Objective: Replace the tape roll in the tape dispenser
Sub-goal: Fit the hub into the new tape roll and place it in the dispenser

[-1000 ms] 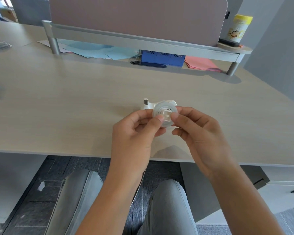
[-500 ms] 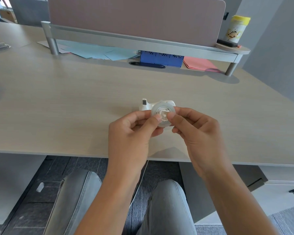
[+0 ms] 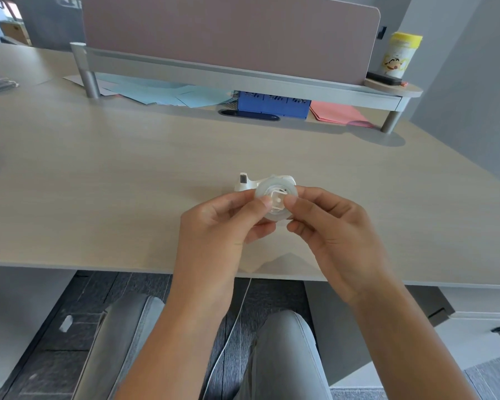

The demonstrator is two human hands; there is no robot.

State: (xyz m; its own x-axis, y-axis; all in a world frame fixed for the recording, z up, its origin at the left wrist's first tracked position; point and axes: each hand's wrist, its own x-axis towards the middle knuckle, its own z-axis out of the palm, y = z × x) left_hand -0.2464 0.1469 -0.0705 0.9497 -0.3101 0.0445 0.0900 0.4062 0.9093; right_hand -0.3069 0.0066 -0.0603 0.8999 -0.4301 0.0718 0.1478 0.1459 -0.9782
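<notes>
Now pinching the tape roll (image 3: 275, 201) between both thumbs and forefingers — left hand (image 3: 223, 226) at 9 o'clock, right hand (image 3: 332, 226) at 3 o'clock — just above the surface (image 3: 127, 183), with the dispenser (image 3: 250, 181) standing right behind at 12 o'clock. Best to seat the white hub squarely before lowering — probably, tape end facing the cutter.

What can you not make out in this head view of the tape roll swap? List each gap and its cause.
- Tape dispenser: the tape roll covers its rear and its spool seat.
- Tape's loose end: too small to see.
- Blue box: print too small, and the shelf hides its top.
- Left hand and right hand: fingers behind the roll are hidden.
</notes>
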